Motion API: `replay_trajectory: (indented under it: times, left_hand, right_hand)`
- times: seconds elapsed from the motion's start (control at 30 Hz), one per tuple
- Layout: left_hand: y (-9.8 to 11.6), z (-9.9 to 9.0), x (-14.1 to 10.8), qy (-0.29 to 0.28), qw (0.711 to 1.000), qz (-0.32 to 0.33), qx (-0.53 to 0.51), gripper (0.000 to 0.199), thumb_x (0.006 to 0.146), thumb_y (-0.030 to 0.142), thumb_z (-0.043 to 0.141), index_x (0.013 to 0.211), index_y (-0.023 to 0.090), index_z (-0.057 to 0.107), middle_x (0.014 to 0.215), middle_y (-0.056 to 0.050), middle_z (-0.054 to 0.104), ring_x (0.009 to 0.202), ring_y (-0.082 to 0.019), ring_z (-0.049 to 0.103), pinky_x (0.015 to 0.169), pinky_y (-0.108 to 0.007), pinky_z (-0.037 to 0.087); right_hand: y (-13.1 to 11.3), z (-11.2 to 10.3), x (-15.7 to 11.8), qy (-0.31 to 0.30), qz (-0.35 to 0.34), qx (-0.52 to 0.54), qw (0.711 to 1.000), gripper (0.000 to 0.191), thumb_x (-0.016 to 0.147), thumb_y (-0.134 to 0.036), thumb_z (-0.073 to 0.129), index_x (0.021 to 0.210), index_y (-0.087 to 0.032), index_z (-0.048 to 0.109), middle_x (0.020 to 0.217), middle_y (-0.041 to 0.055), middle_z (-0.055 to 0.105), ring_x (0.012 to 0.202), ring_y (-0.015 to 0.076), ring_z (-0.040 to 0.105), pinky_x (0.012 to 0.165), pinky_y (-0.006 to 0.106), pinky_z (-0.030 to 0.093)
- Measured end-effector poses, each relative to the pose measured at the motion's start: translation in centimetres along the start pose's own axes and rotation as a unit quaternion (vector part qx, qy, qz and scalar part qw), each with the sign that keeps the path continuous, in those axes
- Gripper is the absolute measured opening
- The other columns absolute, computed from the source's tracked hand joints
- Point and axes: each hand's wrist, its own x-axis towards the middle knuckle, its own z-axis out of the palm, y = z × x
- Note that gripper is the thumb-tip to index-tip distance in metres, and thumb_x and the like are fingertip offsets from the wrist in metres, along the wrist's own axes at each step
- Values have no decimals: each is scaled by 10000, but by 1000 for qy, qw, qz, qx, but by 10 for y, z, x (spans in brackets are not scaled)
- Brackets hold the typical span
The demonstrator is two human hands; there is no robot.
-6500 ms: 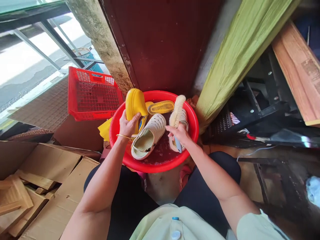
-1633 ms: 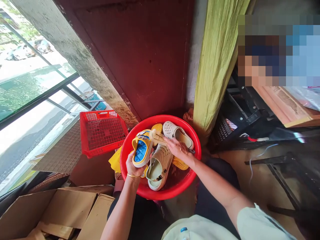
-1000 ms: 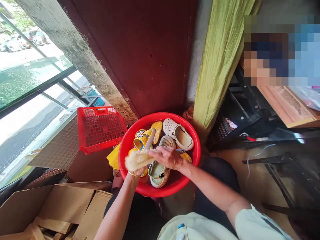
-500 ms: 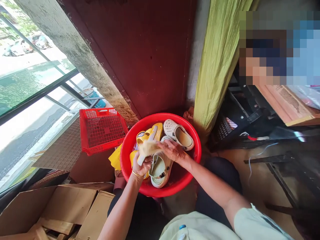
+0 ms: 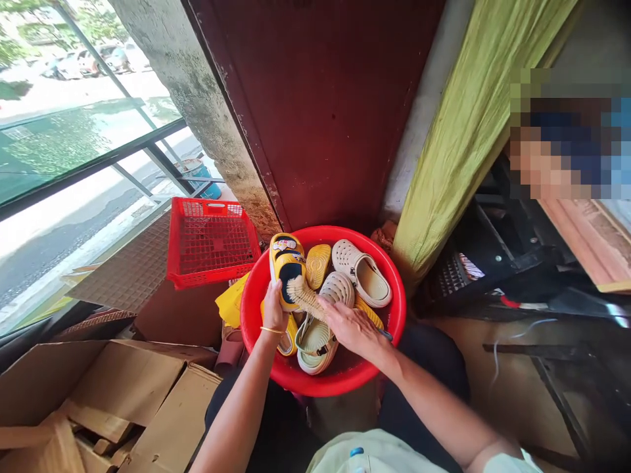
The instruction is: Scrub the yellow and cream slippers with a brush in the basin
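Note:
My left hand (image 5: pixel 276 309) is closed round the heel end of a yellow slipper (image 5: pixel 286 248), raised over the left side of a red basin (image 5: pixel 340 390). The slipper's dark insole and decorated strap face up. In my right hand (image 5: pixel 348 323) is a scrub brush (image 5: pixel 300 293) with pale bristles, which lie against the insole; its handle is mostly hidden by the fingers. Below the hands, the basin holds two beige clogs, one a beige clog (image 5: pixel 367 276) at the back right and the other a nearer clog (image 5: pixel 315 351), plus more yellow slippers (image 5: pixel 318 263).
A red plastic crate (image 5: pixel 211 243) stands left of the basin, near a yellow bag (image 5: pixel 231 302). An opened cardboard box (image 5: pixel 123 394) lies at the lower left. Behind are a dark red door panel (image 5: pixel 315 118) and a green curtain (image 5: pixel 453 144). A person sits at the right.
The yellow slipper in my left hand has turned to show its insole and strap, and moved up and left. The brush now rests on the insole. The view has shifted slightly.

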Motion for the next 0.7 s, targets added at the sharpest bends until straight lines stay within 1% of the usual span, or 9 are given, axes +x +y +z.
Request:
replay_trajectory:
  times: [0.07,0.1,0.23,0.3,0.4,0.5,0.6,0.67,0.7]
  left_hand:
    - [-3,4,-5,18,999,28,38,397,783,440,776,1110,226,708,1271,-75,710,1329,-310,549,1038,-335,470]
    - [-5,8,-8,19,996,43,71,410,801,456,763,1132,220,709,1259,-77,715,1309,-316,559,1052,-344,460]
    - [-14,19,-23,-22,973,75,218,500,888,502,665,1286,200,658,1274,-90,715,1221,-311,605,1066,-371,451]
    - [-15,17,-23,-3,964,91,252,515,908,512,631,1318,200,639,1277,-96,710,1186,-298,618,1048,-367,459]
    - [-12,4,-14,68,958,108,258,506,911,549,595,1258,189,668,1204,-99,724,1093,-277,650,981,-363,491]
    - [-2,-12,-1,129,949,111,266,532,900,609,556,1151,164,707,1077,-83,739,999,-258,662,902,-357,516]
    - [9,-25,7,121,940,101,301,568,852,668,574,1048,156,724,940,-57,726,919,-250,651,816,-333,510]
    - [11,-32,9,91,938,83,323,584,826,694,581,1010,157,716,860,-41,700,844,-235,632,743,-314,488]
    - [11,-35,10,75,937,74,334,583,821,701,575,990,158,706,823,-33,680,804,-224,616,709,-307,472]
  right_hand:
    - [-3,0,12,-36,37,-54,997,572,1070,-323,405,1639,-342,344,1101,101,751,797,235,728,713,344,579]
    - [-4,-1,22,-39,56,-69,995,565,1073,-318,407,1635,-330,353,1090,111,747,804,237,726,707,341,569]
    - [-12,1,63,-15,123,-88,988,497,1091,-257,340,1573,-252,464,1147,155,723,891,235,730,748,329,551]
    - [-18,7,69,-26,116,-83,989,503,1092,-243,328,1578,-247,455,1153,155,721,905,230,732,752,316,553]
    - [-23,16,52,-81,50,-73,993,534,1083,-261,348,1614,-281,403,1187,148,712,902,238,732,742,320,566]
    - [-12,11,24,-135,-2,-62,989,530,1075,-342,388,1604,-371,417,1245,121,695,836,234,729,746,343,574]
    - [14,-4,11,-155,-37,-1,987,470,1055,-402,457,1516,-406,546,1160,73,729,898,239,728,831,353,567]
    - [35,-13,14,-126,-43,81,988,441,1035,-382,494,1455,-349,624,1145,66,742,969,236,722,885,346,557]
    - [45,-15,18,-96,-24,132,986,444,1029,-366,493,1447,-308,631,1147,70,744,948,223,726,870,335,562]
